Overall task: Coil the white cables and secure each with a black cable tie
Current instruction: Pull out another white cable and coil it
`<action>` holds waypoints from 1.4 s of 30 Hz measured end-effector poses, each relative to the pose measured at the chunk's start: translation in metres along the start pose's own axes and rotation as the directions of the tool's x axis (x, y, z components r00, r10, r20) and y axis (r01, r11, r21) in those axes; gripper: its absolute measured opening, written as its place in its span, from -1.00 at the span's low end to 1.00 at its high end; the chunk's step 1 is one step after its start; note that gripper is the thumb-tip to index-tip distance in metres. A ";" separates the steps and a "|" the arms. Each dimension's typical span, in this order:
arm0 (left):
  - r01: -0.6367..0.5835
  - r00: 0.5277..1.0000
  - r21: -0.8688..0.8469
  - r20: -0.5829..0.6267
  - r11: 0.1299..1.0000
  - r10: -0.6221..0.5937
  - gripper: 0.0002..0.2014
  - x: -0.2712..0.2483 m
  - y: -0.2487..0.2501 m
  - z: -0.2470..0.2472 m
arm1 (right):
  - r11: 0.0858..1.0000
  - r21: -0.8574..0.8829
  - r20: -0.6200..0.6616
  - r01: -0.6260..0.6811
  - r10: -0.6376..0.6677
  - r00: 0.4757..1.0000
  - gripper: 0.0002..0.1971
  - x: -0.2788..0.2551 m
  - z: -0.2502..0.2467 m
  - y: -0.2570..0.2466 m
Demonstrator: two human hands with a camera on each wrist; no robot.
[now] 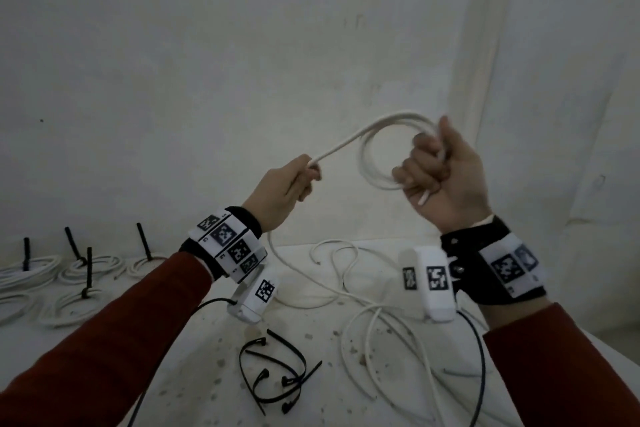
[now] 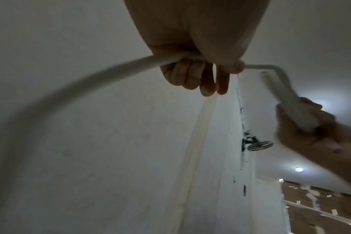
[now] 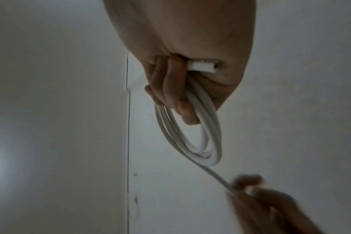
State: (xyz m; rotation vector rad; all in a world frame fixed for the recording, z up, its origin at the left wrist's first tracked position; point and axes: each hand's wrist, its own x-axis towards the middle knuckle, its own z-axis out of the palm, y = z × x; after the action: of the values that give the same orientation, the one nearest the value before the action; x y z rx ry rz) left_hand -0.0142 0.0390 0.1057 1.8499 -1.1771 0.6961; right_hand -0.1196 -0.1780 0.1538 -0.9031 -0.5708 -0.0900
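Both hands are up above the speckled white tabletop [image 1: 194,371], in the middle of the frame. The right hand [image 1: 446,177] is clenched around a few loops of thin white round cable [image 1: 372,163], its cut end poking out below the fist; the left hand [image 1: 284,191] grasps the free run of that cable, which drops from it to the table. Loose white cables [image 1: 363,302] sprawl under the wrists at lower centre and right, and a scatter of black plastic cable ties [image 1: 273,371] lies in front at bottom centre. At far left sit finished white coils with black ties sticking up [image 1: 86,270]. A plain white wall [image 1: 242,45] closes in just behind the table's back edge; the space above the table around the hands is open.
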 end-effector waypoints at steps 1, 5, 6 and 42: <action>0.041 0.999 -0.002 -0.005 0.999 -0.041 -0.83 -0.004 -0.010 0.002 | 0.999 0.009 -0.009 0.034 -0.034 0.999 -0.47 -0.001 -0.004 -0.010; 0.190 0.981 0.015 0.032 0.982 -0.191 -0.74 -0.015 -0.038 0.013 | 0.990 0.037 -0.045 0.137 -0.135 0.990 -0.49 -0.009 -0.016 -0.035; 0.222 0.974 0.025 0.038 0.975 -0.223 -0.72 -0.016 -0.042 0.015 | 0.987 0.037 -0.064 0.155 -0.152 0.986 -0.50 -0.010 -0.017 -0.038; 0.307 0.889 -0.089 -0.329 0.948 -0.318 -0.69 0.034 -0.007 -0.068 | -0.205 -0.930 -0.363 -0.304 0.401 0.841 -0.52 -0.012 -0.056 0.178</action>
State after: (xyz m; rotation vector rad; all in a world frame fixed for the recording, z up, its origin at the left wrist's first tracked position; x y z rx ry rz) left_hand 0.0043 0.0832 0.1656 1.7488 -0.6443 0.7651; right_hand -0.0509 -0.1109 -0.0065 -2.6672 -0.1339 0.0864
